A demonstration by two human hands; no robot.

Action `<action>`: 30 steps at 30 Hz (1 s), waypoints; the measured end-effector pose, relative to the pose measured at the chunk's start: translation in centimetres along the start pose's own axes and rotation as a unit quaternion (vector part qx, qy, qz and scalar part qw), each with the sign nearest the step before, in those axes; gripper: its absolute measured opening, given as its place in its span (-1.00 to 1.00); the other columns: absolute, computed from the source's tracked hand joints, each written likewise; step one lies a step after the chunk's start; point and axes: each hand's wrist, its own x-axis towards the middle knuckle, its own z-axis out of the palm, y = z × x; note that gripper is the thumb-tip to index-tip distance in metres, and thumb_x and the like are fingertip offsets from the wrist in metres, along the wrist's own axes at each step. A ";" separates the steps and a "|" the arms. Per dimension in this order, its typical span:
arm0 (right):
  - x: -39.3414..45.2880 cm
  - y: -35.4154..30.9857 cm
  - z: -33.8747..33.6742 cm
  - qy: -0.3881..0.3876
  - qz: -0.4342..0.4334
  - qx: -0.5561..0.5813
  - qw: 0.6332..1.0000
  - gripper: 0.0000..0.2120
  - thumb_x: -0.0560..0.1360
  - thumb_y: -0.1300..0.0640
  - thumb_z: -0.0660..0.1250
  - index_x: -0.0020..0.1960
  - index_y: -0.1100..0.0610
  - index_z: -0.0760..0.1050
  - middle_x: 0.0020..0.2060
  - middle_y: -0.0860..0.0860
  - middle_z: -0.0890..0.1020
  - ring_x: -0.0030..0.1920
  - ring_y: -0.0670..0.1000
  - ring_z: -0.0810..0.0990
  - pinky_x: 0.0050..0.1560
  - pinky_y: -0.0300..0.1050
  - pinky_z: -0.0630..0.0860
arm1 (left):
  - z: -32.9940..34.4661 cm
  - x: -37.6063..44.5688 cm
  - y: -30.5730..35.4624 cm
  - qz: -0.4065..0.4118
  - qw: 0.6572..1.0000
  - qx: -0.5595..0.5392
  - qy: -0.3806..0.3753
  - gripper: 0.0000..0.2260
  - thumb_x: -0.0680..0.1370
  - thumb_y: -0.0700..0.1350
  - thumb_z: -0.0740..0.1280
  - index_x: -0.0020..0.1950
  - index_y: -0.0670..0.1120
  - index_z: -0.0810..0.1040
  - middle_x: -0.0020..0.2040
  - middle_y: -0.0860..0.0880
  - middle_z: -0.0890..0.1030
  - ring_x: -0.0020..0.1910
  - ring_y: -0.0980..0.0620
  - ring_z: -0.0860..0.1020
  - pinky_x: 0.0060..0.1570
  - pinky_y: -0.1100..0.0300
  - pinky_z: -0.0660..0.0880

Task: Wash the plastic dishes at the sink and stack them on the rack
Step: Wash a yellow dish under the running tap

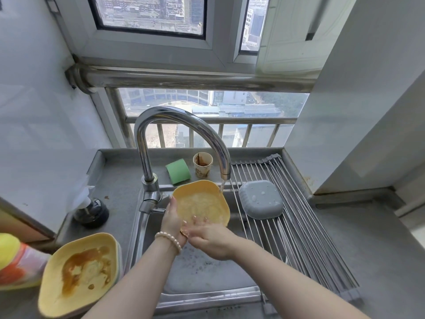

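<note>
Yellow plastic dish (202, 201), square with rounded corners, is what we hold tilted over the steel sink (207, 293), its far corner under the thin stream of water falling from the curved chrome faucet (181, 125). Our left hand (171, 217), with a pearl bracelet (169, 240) at the wrist, grasps the dish's left edge, fingers curled round the rim. Our right hand (211, 238) lies with its fingers straight and flat against the wet inside of the dish near its lower edge, grasping nothing. Soapy water covers the sink bottom beneath our hands.

To the right, a grey plastic dish (261, 199) lies upside down on the metal roll-up rack (299, 238) that spans the right part of the sink. On the counter to the left we see a stack of dishes whose top one is a yellow dish smeared with brown sauce (80, 272). Behind the faucet stand a green sponge (178, 171) and a stained paper cup (202, 164), close together.
</note>
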 end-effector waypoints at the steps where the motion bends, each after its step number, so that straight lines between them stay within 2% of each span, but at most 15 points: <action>1: -0.6 0.1 0.2 0.003 0.003 0.009 1.000 -0.53 0.62 0.00 0.10 0.52 0.00 0.20 0.50 -0.14 0.08 0.52 -0.08 -0.10 0.49 -0.13 -0.10 | 0.0 0.2 0.3 0.015 0.999 0.040 0.012 -0.35 0.49 0.33 0.17 0.39 -0.12 0.36 0.21 -0.27 0.56 0.13 -0.31 0.58 0.08 -0.29 0.51; 4: -1.2 0.7 1.4 0.043 -0.016 0.020 0.999 -0.52 0.61 0.00 0.21 0.50 0.02 0.25 0.49 -0.11 0.23 0.53 -0.09 0.02 0.46 -0.24 -0.11 | 1.0 -0.3 1.0 0.069 0.978 0.187 0.062 -0.46 0.58 0.26 0.08 0.42 -0.06 0.34 0.32 -0.14 0.48 0.24 -0.23 0.49 0.21 -0.23 0.45; 6: -1.0 1.3 1.7 0.072 -0.018 0.009 0.997 -0.54 0.59 -0.04 0.24 0.46 0.04 0.34 0.46 -0.09 0.31 0.51 -0.08 0.13 0.50 -0.18 -0.14 | 1.6 -0.8 1.3 0.100 0.953 0.267 0.103 -0.53 0.64 0.16 0.06 0.42 -0.09 0.34 0.29 -0.09 0.47 0.28 -0.18 0.44 0.30 -0.13 0.39; 9: -1.7 3.0 1.4 0.134 0.032 -0.030 0.990 -0.43 0.50 -0.32 0.15 0.28 0.05 0.53 0.34 -0.04 0.50 0.41 -0.03 0.34 0.52 -0.01 -0.06 | 1.1 -0.2 2.5 0.070 0.921 0.363 0.125 -0.64 0.67 0.03 0.05 0.40 -0.09 0.35 0.18 -0.14 0.53 0.18 -0.18 0.51 0.25 -0.12 0.43; 11: -2.3 4.4 1.1 0.171 0.048 -0.008 0.984 -0.30 0.39 -0.48 0.08 0.11 0.07 0.58 0.18 -0.03 0.60 0.27 -0.03 0.46 0.51 0.11 -0.09 | 1.0 -0.1 3.1 -0.003 0.935 0.340 0.100 -0.73 0.67 0.00 0.05 0.33 -0.03 0.35 0.17 -0.21 0.54 0.11 -0.24 0.56 0.07 -0.29 0.51; 13: -2.2 4.9 0.7 0.205 0.066 0.038 0.976 -0.20 0.30 -0.56 0.09 -0.02 0.13 0.60 0.04 0.01 0.63 0.14 -0.01 0.50 0.46 0.05 0.00 | 1.2 -0.9 2.9 -0.079 0.955 0.275 0.073 -0.79 0.69 -0.07 0.03 0.22 -0.11 0.36 0.01 -0.24 0.57 -0.06 -0.22 0.59 -0.18 -0.24 0.57; 15: -1.7 4.9 -0.1 0.286 0.081 0.122 0.947 -0.16 0.22 -0.61 0.09 -0.28 0.19 0.56 -0.24 0.04 0.61 -0.13 0.01 0.53 0.14 -0.05 0.35 | 1.6 -1.7 2.6 -0.127 0.964 0.227 0.051 -0.75 0.68 -0.12 0.04 0.18 -0.25 0.40 -0.08 -0.26 0.58 -0.15 -0.22 0.57 -0.35 -0.15 0.59; 17: -1.3 4.4 -1.1 0.366 0.101 0.205 0.902 -0.34 0.24 -0.49 0.31 -0.51 0.12 0.31 -0.52 -0.02 0.38 -0.43 -0.05 0.33 -0.30 -0.07 0.29 | 2.0 -2.1 2.3 -0.144 0.970 0.194 0.009 -0.69 0.65 -0.10 0.08 0.17 -0.32 0.43 -0.05 -0.30 0.58 -0.13 -0.24 0.58 -0.39 -0.06 0.61; 18: -1.1 4.0 -1.6 0.391 0.111 0.248 0.879 -0.38 0.26 -0.37 0.42 -0.53 0.06 0.19 -0.57 -0.07 0.26 -0.48 -0.08 0.22 -0.37 -0.09 0.20 | 2.3 -2.1 2.2 -0.147 0.972 0.183 -0.012 -0.68 0.63 -0.06 0.11 0.13 -0.30 0.45 -0.07 -0.28 0.58 -0.16 -0.22 0.57 -0.37 0.00 0.61; 20: -0.8 3.4 -2.6 0.410 0.138 0.315 0.845 -0.39 0.30 -0.18 0.50 -0.54 0.03 0.11 -0.60 -0.13 0.14 -0.50 -0.10 0.13 -0.41 -0.13 0.11 | 3.1 -2.1 1.9 -0.128 0.976 0.175 -0.024 -0.65 0.56 0.10 0.16 -0.02 -0.19 0.48 -0.22 -0.18 0.55 -0.28 -0.11 0.51 -0.37 0.13 0.50; 22: -0.1 3.2 -3.4 0.413 0.165 0.353 0.823 -0.39 0.33 -0.16 0.49 -0.55 0.03 0.11 -0.62 -0.14 0.14 -0.50 -0.07 0.14 -0.43 -0.15 0.09 | 3.7 -2.3 1.5 -0.080 0.983 0.164 -0.026 -0.51 0.46 0.29 0.27 0.01 -0.15 0.50 -0.18 -0.16 0.60 -0.28 -0.10 0.53 -0.34 0.14 0.45; 24: 0.5 3.3 -3.8 0.408 0.196 0.409 0.793 -0.42 0.37 -0.18 0.44 -0.54 0.04 0.14 -0.61 -0.09 0.21 -0.49 -0.03 0.20 -0.42 -0.13 0.13 | 3.8 -2.3 1.4 0.009 0.990 0.139 -0.007 -0.24 0.24 0.40 0.43 0.17 -0.16 0.47 0.03 -0.22 0.63 -0.12 -0.17 0.61 -0.25 0.00 0.57; 26: 0.9 3.3 -4.3 0.404 0.236 0.470 0.748 -0.45 0.43 -0.18 0.39 -0.51 0.05 0.20 -0.54 -0.02 0.30 -0.44 0.00 0.27 -0.35 -0.12 0.20 | 3.7 -2.6 1.8 0.071 0.986 0.148 -0.001 -0.11 0.03 0.41 0.51 0.13 -0.15 0.46 0.07 -0.21 0.61 -0.02 -0.20 0.61 -0.08 -0.17 0.59; 28: 1.2 3.4 -5.1 0.401 0.294 0.489 0.717 -0.53 0.47 -0.18 0.34 -0.44 0.09 0.31 -0.41 0.04 0.43 -0.34 0.03 0.39 -0.24 -0.08 0.31 | 3.8 -3.1 2.1 0.096 0.978 0.185 0.016 -0.32 0.11 0.32 0.51 -0.03 -0.15 0.49 -0.01 -0.17 0.63 -0.04 -0.18 0.60 0.04 -0.23 0.55; 30: 1.6 3.4 -5.7 0.381 0.356 0.451 0.724 -0.62 0.55 -0.08 0.23 -0.30 0.18 0.45 -0.23 0.10 0.54 -0.16 0.09 0.46 -0.08 -0.06 0.36 | 3.8 -3.3 1.8 0.106 0.973 0.199 0.050 -0.51 0.27 0.21 0.48 -0.14 -0.17 0.48 -0.15 -0.13 0.61 -0.14 -0.12 0.57 0.02 -0.16 0.57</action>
